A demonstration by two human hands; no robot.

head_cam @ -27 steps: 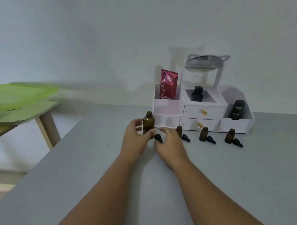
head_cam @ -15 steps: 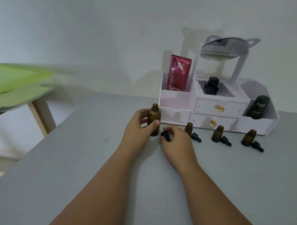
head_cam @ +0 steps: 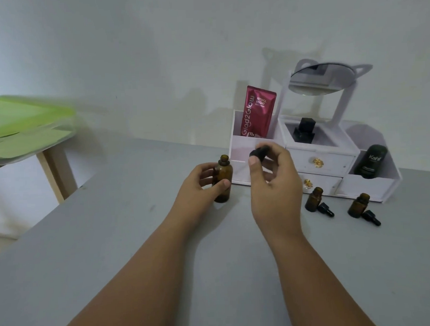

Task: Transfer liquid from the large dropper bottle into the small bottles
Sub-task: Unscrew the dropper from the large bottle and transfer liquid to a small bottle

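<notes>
The large amber bottle (head_cam: pixel 222 178) stands uncapped on the grey table (head_cam: pixel 114 241), with my left hand (head_cam: pixel 203 182) wrapped around its body. My right hand (head_cam: pixel 274 182) is raised just right of it and pinches a black dropper cap (head_cam: pixel 259 152) between thumb and fingers. Two small amber bottles (head_cam: pixel 314 199) (head_cam: pixel 358 205) stand open to the right, each with a black dropper cap (head_cam: pixel 325 209) (head_cam: pixel 371 217) lying beside it. A third small bottle is hidden behind my right hand.
A white cosmetic organiser (head_cam: pixel 319 158) with drawers, a round mirror (head_cam: pixel 321 79), a red sachet (head_cam: pixel 257 111) and a dark tube (head_cam: pixel 370 162) stands against the wall behind the bottles. A green-topped side table (head_cam: pixel 22 127) is at the left, beyond the table's edge.
My right hand picked the black dropper cap up off the table and raised it. My left hand kept its hold on the large bottle. The camera moved closer.
</notes>
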